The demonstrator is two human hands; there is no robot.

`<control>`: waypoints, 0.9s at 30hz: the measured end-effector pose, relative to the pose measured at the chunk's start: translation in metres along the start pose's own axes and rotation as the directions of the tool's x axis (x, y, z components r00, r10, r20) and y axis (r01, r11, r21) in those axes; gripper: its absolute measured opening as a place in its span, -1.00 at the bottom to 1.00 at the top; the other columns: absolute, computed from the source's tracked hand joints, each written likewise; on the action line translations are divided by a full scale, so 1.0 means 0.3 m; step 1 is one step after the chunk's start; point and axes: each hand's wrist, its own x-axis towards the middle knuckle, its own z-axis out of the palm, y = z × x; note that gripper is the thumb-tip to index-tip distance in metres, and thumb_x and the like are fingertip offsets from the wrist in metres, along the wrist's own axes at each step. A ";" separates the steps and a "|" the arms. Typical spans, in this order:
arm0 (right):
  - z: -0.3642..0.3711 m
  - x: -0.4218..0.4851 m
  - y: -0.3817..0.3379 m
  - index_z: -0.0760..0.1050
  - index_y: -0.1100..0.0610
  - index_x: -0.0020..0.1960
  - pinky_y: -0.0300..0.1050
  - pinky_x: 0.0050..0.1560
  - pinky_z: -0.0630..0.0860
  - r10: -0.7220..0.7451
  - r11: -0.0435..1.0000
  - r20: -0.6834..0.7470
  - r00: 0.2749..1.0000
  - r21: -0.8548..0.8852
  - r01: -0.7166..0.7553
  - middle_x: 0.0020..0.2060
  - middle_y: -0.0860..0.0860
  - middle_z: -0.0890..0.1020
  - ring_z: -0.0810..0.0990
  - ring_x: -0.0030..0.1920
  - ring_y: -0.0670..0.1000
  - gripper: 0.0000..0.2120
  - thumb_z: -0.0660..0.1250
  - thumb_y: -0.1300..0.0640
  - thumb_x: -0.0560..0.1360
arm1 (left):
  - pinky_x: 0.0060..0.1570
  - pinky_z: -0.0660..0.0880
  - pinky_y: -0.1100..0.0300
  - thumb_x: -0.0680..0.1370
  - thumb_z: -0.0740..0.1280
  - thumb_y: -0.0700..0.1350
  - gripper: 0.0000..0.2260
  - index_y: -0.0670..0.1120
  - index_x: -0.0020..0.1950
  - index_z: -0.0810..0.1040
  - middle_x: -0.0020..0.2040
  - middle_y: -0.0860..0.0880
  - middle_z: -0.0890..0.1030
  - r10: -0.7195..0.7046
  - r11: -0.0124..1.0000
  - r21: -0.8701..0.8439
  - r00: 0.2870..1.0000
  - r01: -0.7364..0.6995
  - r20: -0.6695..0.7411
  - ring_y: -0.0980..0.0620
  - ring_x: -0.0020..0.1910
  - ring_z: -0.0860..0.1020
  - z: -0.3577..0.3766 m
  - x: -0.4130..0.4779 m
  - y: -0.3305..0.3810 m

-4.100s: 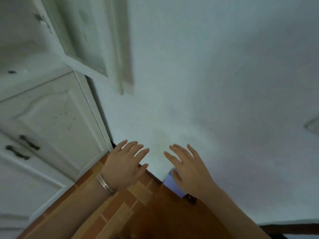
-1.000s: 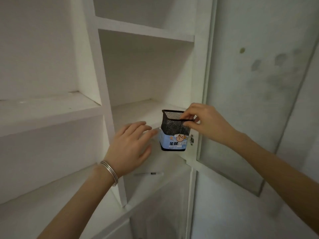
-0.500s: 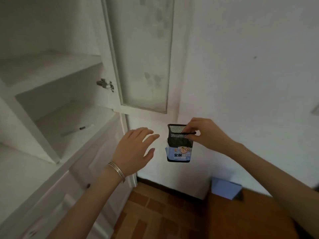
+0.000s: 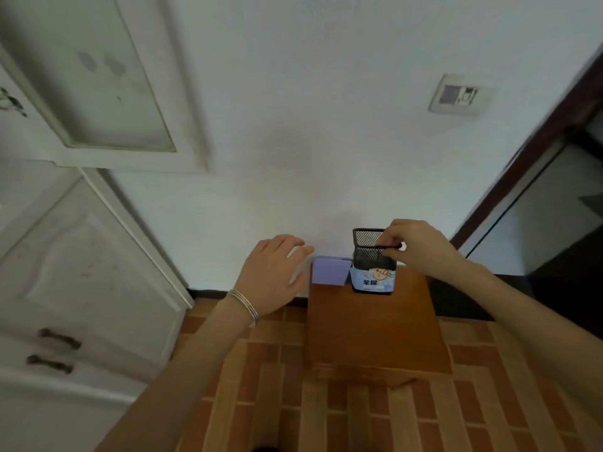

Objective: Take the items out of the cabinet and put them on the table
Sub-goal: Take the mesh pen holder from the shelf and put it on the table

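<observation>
My right hand point(image 4: 419, 246) pinches the rim of a black mesh pen holder point(image 4: 372, 261) with a blue label. The holder is over the far end of a small brown wooden table point(image 4: 372, 334); I cannot tell whether its base touches the top. A purple box point(image 4: 329, 270) lies at the table's far left corner, right beside the holder. My left hand point(image 4: 272, 274) hovers left of the table with fingers spread and nothing in it, a bracelet on the wrist. The white cabinet point(image 4: 65, 272) stands at the left, its glass door point(image 4: 98, 83) swung open.
A white wall runs behind the table with a switch plate point(image 4: 456, 94) on it. A dark door frame point(image 4: 528, 148) slants down at the right. The floor point(image 4: 326, 419) is brown brick-pattern tile. The cabinet's lower doors have dark handles point(image 4: 54, 350).
My view swung from the cabinet shelves down to the table. My right hand carried the mesh pen holder out of the cabinet, to the right and down to the table's far end. The left hand followed, holding nothing.
</observation>
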 end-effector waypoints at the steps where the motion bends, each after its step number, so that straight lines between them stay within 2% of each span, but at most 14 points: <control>1: -0.002 -0.029 0.058 0.60 0.08 -0.04 -0.05 -0.12 0.55 0.016 1.000 0.003 1.000 -0.005 -0.016 -0.13 -0.06 0.59 0.53 -0.15 -0.10 -0.86 0.42 0.22 0.41 | -0.01 0.50 0.08 0.45 0.12 0.02 -0.62 -0.06 0.15 0.58 0.07 -0.05 0.61 0.010 1.000 -0.008 1.000 -0.010 0.005 -0.06 0.07 0.56 0.036 0.025 0.052; 5: 0.000 -0.126 0.262 0.60 0.09 -0.01 -0.20 -0.15 0.49 0.047 0.999 0.045 0.998 -0.005 -0.047 -0.14 -0.07 0.56 0.50 -0.16 -0.12 -0.85 0.42 0.21 0.42 | -0.03 0.50 0.06 0.46 0.13 0.02 -0.62 -0.07 0.15 0.57 0.07 -0.06 0.60 0.014 0.998 -0.063 0.997 -0.010 0.071 -0.08 0.06 0.55 0.192 0.109 0.227; 8: 0.018 -0.159 0.382 0.60 0.09 -0.01 -0.11 -0.11 0.54 0.064 0.998 0.071 0.995 -0.006 -0.064 -0.15 -0.07 0.55 0.49 -0.16 -0.11 -0.85 0.42 0.21 0.42 | -0.06 0.50 0.06 0.46 0.13 0.03 -0.63 -0.07 0.14 0.57 0.05 -0.05 0.60 -0.010 0.997 -0.073 0.995 0.018 0.101 -0.07 0.03 0.56 0.292 0.145 0.327; 11: 0.065 -0.158 0.465 0.60 0.06 -0.02 -0.13 -0.10 0.53 0.077 0.997 0.104 0.992 -0.003 -0.077 -0.15 -0.08 0.54 0.51 -0.14 -0.11 -0.86 0.41 0.19 0.43 | -0.06 0.50 0.06 0.45 0.11 0.07 -0.59 -0.06 0.16 0.56 0.05 -0.05 0.60 -0.034 0.996 -0.079 0.989 0.046 0.141 -0.06 0.02 0.56 0.381 0.172 0.390; 15: 0.149 -0.100 0.539 0.59 0.05 -0.03 -0.11 -0.11 0.54 0.092 0.995 0.155 0.984 0.021 -0.097 -0.13 -0.07 0.57 0.54 -0.11 -0.09 -0.87 0.40 0.19 0.43 | -0.02 0.49 0.06 0.45 0.12 0.10 -0.56 -0.06 0.19 0.56 0.08 -0.04 0.59 -0.052 0.995 -0.077 0.982 0.067 0.182 -0.05 0.05 0.55 0.482 0.231 0.406; 18: 0.223 -0.053 0.577 0.59 0.07 -0.03 -0.10 -0.10 0.56 0.117 0.991 0.139 0.983 0.050 -0.125 -0.11 -0.05 0.60 0.54 -0.12 -0.10 -0.87 0.39 0.19 0.43 | 0.00 0.49 0.04 0.45 0.11 0.11 -0.55 -0.07 0.20 0.55 0.10 -0.06 0.59 -0.043 0.994 -0.092 0.971 0.066 0.234 -0.07 0.08 0.54 0.580 0.285 0.387; 23: 0.376 0.051 0.647 0.59 0.06 -0.05 -0.04 -0.10 0.55 0.141 0.987 0.165 0.976 0.052 -0.151 -0.11 -0.04 0.57 0.55 -0.08 -0.05 -0.88 0.37 0.21 0.44 | 0.22 0.35 0.00 0.50 0.21 0.10 -0.54 -0.07 0.34 0.44 0.29 -0.10 0.48 -0.002 0.995 -0.097 0.939 0.038 0.343 -0.10 0.29 0.41 0.805 0.340 0.342; 27: 0.543 0.132 0.749 0.59 0.07 -0.04 -0.07 -0.14 0.54 0.154 0.988 0.106 0.982 0.017 -0.156 -0.11 -0.04 0.56 0.54 -0.09 -0.03 -0.87 0.36 0.22 0.44 | 0.35 0.20 0.00 0.53 0.21 0.08 -0.52 -0.05 0.42 0.35 0.40 -0.09 0.37 -0.022 0.996 -0.074 0.920 0.055 0.392 -0.10 0.40 0.28 1.044 0.363 0.297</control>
